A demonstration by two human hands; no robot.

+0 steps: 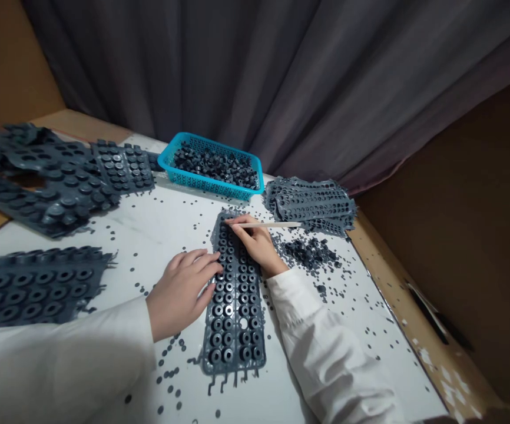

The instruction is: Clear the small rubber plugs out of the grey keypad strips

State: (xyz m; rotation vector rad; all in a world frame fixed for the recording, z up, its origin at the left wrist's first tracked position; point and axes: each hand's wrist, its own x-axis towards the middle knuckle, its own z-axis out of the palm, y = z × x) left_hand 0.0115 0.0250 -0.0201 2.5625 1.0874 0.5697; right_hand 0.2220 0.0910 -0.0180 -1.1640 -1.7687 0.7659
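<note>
A dark grey moulded rubber sheet with rows of ring-shaped bumps lies lengthwise before me on the white tabletop. My right hand pinches a thin pale stick, whose tip meets the far left part of the sheet. The stick's other end points right. My left hand rests on the sheet's left edge, fingers stretched out and palm down, holding nothing. One round gap in the sheet's near half shows white through it. Part of the far right of the sheet is hidden under my right hand.
A blue basket full of small dark rubber pieces stands at the back. Punched sheets are stacked behind a loose heap of pieces at right. More bumpy sheets pile up at left. Small dark discs litter the white table.
</note>
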